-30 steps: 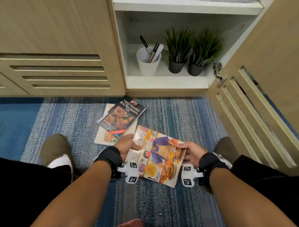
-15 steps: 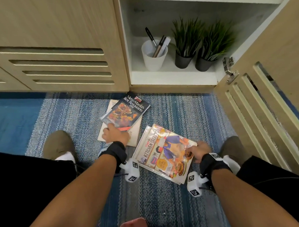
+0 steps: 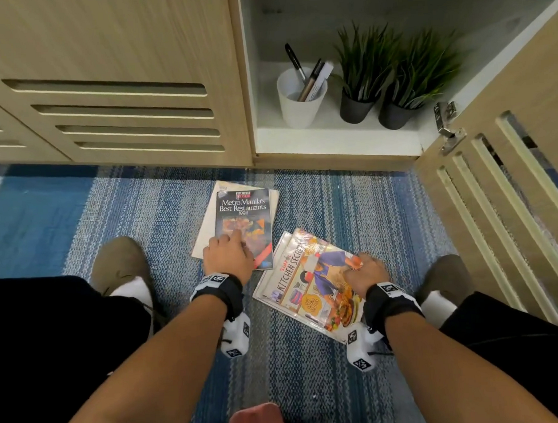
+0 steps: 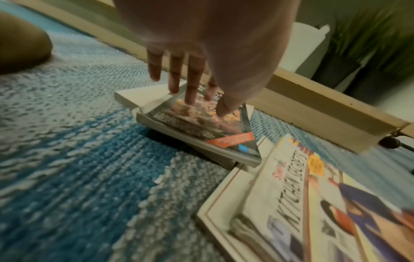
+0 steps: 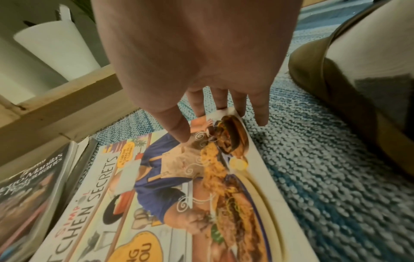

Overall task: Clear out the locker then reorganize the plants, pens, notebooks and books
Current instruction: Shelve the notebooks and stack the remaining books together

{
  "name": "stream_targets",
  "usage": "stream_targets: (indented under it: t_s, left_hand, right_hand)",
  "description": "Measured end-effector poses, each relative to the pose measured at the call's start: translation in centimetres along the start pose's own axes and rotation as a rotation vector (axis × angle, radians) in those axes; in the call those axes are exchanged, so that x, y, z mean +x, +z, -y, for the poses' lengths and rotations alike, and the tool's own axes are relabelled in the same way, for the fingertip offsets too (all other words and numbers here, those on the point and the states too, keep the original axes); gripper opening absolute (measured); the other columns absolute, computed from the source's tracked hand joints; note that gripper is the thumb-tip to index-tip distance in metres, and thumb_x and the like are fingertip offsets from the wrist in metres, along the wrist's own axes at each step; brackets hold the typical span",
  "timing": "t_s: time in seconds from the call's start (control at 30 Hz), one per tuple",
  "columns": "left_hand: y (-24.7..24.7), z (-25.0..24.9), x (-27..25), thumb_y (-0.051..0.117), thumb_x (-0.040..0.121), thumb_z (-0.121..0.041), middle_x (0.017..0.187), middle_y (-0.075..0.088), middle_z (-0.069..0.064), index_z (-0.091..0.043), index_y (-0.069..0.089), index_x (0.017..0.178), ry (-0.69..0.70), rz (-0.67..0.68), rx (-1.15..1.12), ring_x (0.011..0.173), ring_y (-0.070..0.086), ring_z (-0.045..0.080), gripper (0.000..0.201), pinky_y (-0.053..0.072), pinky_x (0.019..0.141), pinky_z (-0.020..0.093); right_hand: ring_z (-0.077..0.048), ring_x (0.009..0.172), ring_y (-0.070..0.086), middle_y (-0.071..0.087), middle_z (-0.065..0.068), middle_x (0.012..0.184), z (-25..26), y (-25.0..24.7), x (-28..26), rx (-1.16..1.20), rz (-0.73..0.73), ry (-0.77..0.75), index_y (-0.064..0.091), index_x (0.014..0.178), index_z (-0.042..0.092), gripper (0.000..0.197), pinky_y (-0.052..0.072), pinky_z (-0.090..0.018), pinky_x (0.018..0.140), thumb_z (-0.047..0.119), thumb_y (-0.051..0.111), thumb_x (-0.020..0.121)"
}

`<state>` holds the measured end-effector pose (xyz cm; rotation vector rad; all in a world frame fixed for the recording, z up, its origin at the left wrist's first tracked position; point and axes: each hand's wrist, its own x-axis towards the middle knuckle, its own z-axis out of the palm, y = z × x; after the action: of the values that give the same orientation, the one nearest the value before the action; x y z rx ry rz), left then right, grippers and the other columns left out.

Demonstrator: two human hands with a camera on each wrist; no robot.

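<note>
On the blue carpet lies the dark "Metro Manila's Best Restaurants" book (image 3: 244, 213) (image 4: 201, 124), stacked on a pale book (image 3: 208, 227) (image 4: 139, 94). My left hand (image 3: 234, 245) (image 4: 192, 92) rests on its cover with straight fingers. To the right the colourful "Kitchen Secrets" book (image 3: 312, 283) (image 5: 179, 195) lies on another thin white book (image 3: 269, 275). My right hand (image 3: 363, 268) (image 5: 215, 113) touches its far right corner, thumb on the cover and fingers past the edge. In the open locker stand a white cup of pens (image 3: 300, 105) and two potted plants (image 3: 361, 67) (image 3: 418, 71).
The locker door (image 3: 510, 201) stands open at the right, close to my right shoe (image 3: 443, 277). My left shoe (image 3: 120, 263) is left of the books. Closed slatted cabinet doors (image 3: 123, 115) fill the left. The locker's white bottom shelf (image 3: 332, 138) has bare room in front.
My left hand left the Kitchen Secrets book, moved to the Metro Manila book and turned it straight on the pale book. The right hand lowered Kitchen Secrets onto the carpet.
</note>
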<state>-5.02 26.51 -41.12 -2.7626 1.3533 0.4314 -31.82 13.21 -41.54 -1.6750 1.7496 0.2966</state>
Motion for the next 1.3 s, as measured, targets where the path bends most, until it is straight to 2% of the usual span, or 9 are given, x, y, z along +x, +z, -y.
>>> stream_targets:
  t_s: [0.1, 0.23, 0.43, 0.53, 0.63, 0.7, 0.9, 1.07, 1.3]
  left_hand:
    - [0.9, 1.5, 0.0, 0.039, 0.094, -0.050, 0.164, 0.016, 0.007, -0.038, 0.016, 0.154, 0.125, 0.198, 0.009, 0.149, 0.017, 0.031, 0.066, 0.025, 0.114, 0.057]
    - [1.0, 3.2, -0.3, 0.019, 0.098, -0.056, 0.167, -0.002, 0.001, -0.040, 0.003, 0.156, -0.113, 0.263, -0.049, 0.153, 0.002, 0.029, 0.062, 0.011, 0.119, 0.059]
    - [-0.4, 6.8, 0.2, 0.018, 0.095, -0.067, 0.165, 0.001, 0.014, -0.030, 0.002, 0.158, -0.567, 0.313, -0.122, 0.150, 0.001, 0.042, 0.075, 0.006, 0.117, 0.064]
    - [-0.8, 7.6, 1.0, 0.038, 0.096, -0.052, 0.163, 0.011, 0.019, -0.014, 0.017, 0.156, -0.497, 0.172, -0.073, 0.149, 0.009, 0.041, 0.075, 0.014, 0.118, 0.060]
    - [-0.6, 6.7, 1.6, 0.053, 0.088, -0.038, 0.144, 0.040, 0.021, -0.006, 0.043, 0.136, -0.184, 0.077, -0.058, 0.132, 0.039, 0.039, 0.059, 0.036, 0.108, 0.052]
    - [-0.5, 5.3, 2.0, 0.053, 0.090, -0.041, 0.136, 0.044, 0.018, -0.006, 0.046, 0.132, -0.100, 0.103, -0.118, 0.125, 0.045, 0.037, 0.055, 0.041, 0.104, 0.047]
    - [-1.4, 4.0, 4.5, 0.054, 0.088, -0.063, 0.162, 0.012, 0.016, -0.005, 0.015, 0.155, -0.339, 0.219, -0.159, 0.148, 0.012, 0.038, 0.097, 0.016, 0.118, 0.050]
    - [-1.9, 3.6, 6.4, 0.071, 0.083, -0.049, 0.165, -0.006, 0.013, -0.009, 0.012, 0.157, -0.475, 0.303, -0.377, 0.151, -0.008, 0.036, 0.102, 0.004, 0.122, 0.048]
    - [-3.7, 3.7, 8.0, 0.079, 0.066, -0.046, 0.157, 0.019, 0.019, -0.006, 0.040, 0.143, -0.494, 0.304, -0.270, 0.146, 0.012, 0.040, 0.096, 0.016, 0.119, 0.051]
  right_hand:
    - [-0.033, 0.140, 0.035, 0.037, -0.014, 0.153, -0.2, 0.0, 0.1, 0.010, 0.015, -0.006, 0.040, 0.148, 0.018, 0.066, 0.029, -0.038, 0.117, 0.032, 0.058, 0.086]
    - [-0.032, 0.144, 0.029, 0.030, -0.011, 0.158, -0.4, 0.0, 0.1, 0.004, 0.041, -0.017, 0.032, 0.152, 0.019, 0.070, 0.025, -0.039, 0.119, 0.032, 0.058, 0.089]
    - [-0.035, 0.139, 0.038, 0.030, -0.011, 0.155, -0.5, -0.2, -0.1, 0.059, 0.054, -0.022, 0.036, 0.150, 0.022, 0.068, 0.032, -0.042, 0.116, 0.029, 0.061, 0.087]
    - [-0.035, 0.139, 0.038, 0.030, -0.012, 0.156, -0.5, -0.2, -0.3, 0.061, 0.048, -0.028, 0.035, 0.151, 0.022, 0.069, 0.031, -0.040, 0.116, 0.028, 0.061, 0.088]
    - [-0.035, 0.140, 0.036, 0.030, -0.012, 0.156, -0.4, -0.3, -0.3, 0.049, 0.051, -0.024, 0.033, 0.151, 0.021, 0.069, 0.029, -0.039, 0.117, 0.029, 0.061, 0.089]
    - [-0.034, 0.140, 0.036, 0.029, -0.011, 0.155, -0.3, -0.4, -0.5, 0.047, 0.058, -0.025, 0.033, 0.152, 0.022, 0.069, 0.029, -0.040, 0.117, 0.029, 0.060, 0.089]
    - [-0.033, 0.137, 0.039, 0.033, -0.010, 0.152, -0.5, -0.5, -0.7, 0.061, 0.056, -0.036, 0.035, 0.151, 0.021, 0.069, 0.031, -0.039, 0.116, 0.029, 0.063, 0.089]
    - [-0.032, 0.137, 0.039, 0.031, -0.009, 0.153, -0.4, -0.5, -1.0, 0.010, 0.071, -0.026, 0.031, 0.152, 0.023, 0.073, 0.031, -0.038, 0.115, 0.033, 0.064, 0.087]
    - [-0.036, 0.147, 0.022, 0.003, -0.007, 0.164, 0.2, -0.5, -1.6, -0.132, 0.192, 0.010, 0.006, 0.157, 0.026, 0.116, 0.028, -0.044, 0.118, 0.033, 0.081, 0.069]
